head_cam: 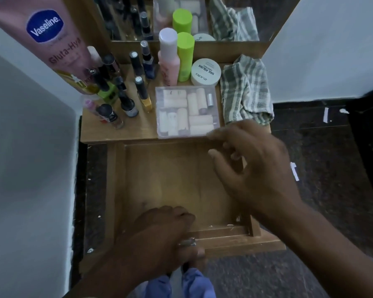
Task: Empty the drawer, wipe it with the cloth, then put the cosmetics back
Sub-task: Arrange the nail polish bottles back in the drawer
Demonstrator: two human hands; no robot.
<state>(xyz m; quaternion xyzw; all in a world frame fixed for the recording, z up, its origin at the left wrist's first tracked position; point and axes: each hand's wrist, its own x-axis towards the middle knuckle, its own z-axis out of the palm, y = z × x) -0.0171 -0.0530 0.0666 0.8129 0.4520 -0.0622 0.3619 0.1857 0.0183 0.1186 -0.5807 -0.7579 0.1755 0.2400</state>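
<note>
The wooden drawer [172, 181] is pulled out, and nothing lies on the part of its floor that I can see. My left hand [159, 235] grips the drawer's front edge at its metal handle. My right hand [252, 168] hovers over the drawer's right side with loosely spread fingers, holding nothing. On the tabletop behind stand the cosmetics: a clear plastic box [187, 111] of small tubes, a white nail polish jar [206, 72], a pink bottle [169, 59], a green bottle [185, 57] and several dark small bottles [127, 100]. The striped cloth [244, 91] lies crumpled at the table's right end.
A pink Vaseline tube [52, 39] looms large at the upper left, close to the camera. A mirror [181, 16] behind the table reflects the items. White walls flank the table; dark speckled floor [321, 168] lies to the right. Blue trouser legs [194, 282] show below the drawer.
</note>
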